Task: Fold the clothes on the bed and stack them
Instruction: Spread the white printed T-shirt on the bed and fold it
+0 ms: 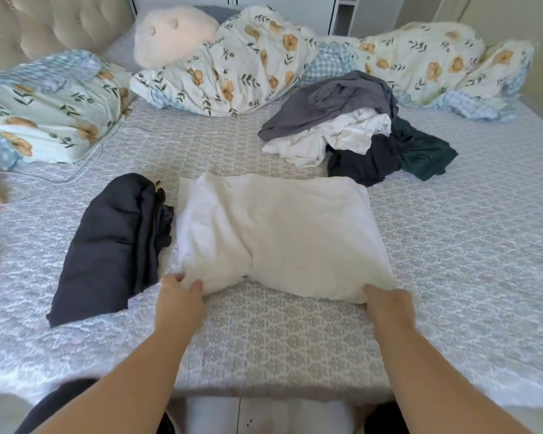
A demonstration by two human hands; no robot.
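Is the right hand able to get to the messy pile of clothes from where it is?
Probably yes, with a stretch. The right hand grips the white garment, so it must let go first. The clothes pile lies beyond, with nothing blocking.

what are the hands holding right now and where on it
Both hold the cream garment by its near edge: the left hand pinches the near left corner, the right hand grips the near right corner.

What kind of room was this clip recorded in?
Most likely a home bedroom: a tufted headboard behind a bed with a patterned cover, a crumpled floral duvet, and a pile of unfolded clothes.
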